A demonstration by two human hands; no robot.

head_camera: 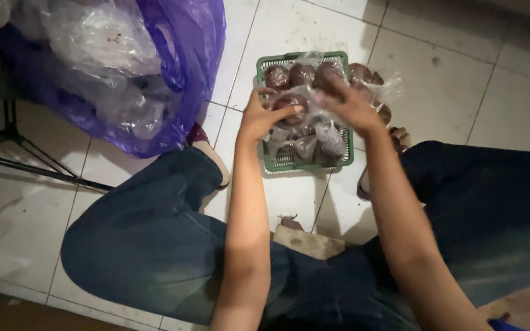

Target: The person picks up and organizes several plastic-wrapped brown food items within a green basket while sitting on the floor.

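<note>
A green plastic basket (275,164) sits on the white tiled floor between my knees. It holds several dark brown round lumps wrapped in clear plastic bags (302,75). My left hand (264,116) grips one wrapped lump (291,103) over the basket's left side, thumb and fingers closed around it. Over the basket's right side, my right hand (351,105) has its fingers pinched on the clear plastic wrapping of the same bundle. Both forearms reach forward from the bottom of the view.
A large purple plastic bag (185,67) stuffed with crumpled clear bags stands at the upper left. A black metal stand's legs (26,162) run along the left. My legs in blue jeans (148,239) flank the basket, and a small worn stool edge (308,242) shows beneath me.
</note>
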